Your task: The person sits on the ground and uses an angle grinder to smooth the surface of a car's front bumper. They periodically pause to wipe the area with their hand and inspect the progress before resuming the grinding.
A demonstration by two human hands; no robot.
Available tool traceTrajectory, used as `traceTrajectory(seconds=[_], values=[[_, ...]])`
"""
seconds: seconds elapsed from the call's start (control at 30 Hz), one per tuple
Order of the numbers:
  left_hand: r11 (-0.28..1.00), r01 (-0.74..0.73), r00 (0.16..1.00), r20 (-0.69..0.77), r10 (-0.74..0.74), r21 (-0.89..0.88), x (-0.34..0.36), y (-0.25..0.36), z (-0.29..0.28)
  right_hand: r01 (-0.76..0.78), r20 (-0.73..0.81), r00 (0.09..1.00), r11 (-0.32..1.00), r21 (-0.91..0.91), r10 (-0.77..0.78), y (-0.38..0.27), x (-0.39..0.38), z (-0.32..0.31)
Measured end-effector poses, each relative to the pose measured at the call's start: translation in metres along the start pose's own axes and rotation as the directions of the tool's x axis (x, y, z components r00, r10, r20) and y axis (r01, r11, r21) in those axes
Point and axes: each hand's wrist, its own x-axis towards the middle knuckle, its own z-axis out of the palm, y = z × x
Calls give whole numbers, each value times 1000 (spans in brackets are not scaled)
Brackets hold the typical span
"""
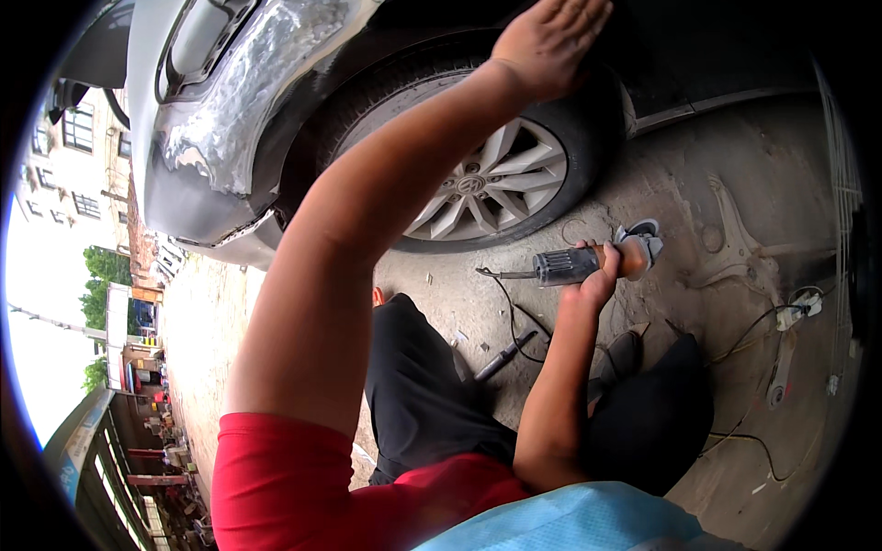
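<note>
My right hand [597, 275] is wrapped around the body of an angle grinder [565, 267], held over the floor beside the car wheel. The grinder has a dark grey body, an orange head and a disc with a guard at its far end; its cord trails from the back. Stretched up across the picture, my left arm ends at my left hand [554, 41], which lies against the dark panel above the tyre [593, 151], fingers extended. Below it is the silver spoked wheel [542, 165]. Left of the wheel, the car's body [243, 110] shows a rough, sanded patch with a metallic sheen.
On the gritty floor, a black tube [503, 358] and the cord [507, 308] lie near my knees. A dusty metal arm-like part [735, 243] and a lever-shaped tool [781, 367] with wires rest to the right. Light blue cloth [588, 519] covers the lower edge. Cluttered shelves stand far left.
</note>
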Motion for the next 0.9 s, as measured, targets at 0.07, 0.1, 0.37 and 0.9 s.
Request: traceTrajectory(seconds=[0.07, 0.1, 0.37, 0.9], values=[[1000, 5, 1000, -16, -5, 6, 0, 9, 9, 1, 3, 1000, 1000, 2, -1, -2, -5, 2], [999, 2, 999, -38, -4, -52, 2, 6, 4, 18, 47, 999, 1000, 17, -19, -4, -1, 2], [915, 390, 914, -76, -398, -101, -120, -78, -54, 30, 74, 997, 998, -62, -26, -7, -7, 12], [555, 831, 557, 32, -830, -49, -366, -34, -44, 36, 71, 997, 970, -241, -19, 35, -31, 1]])
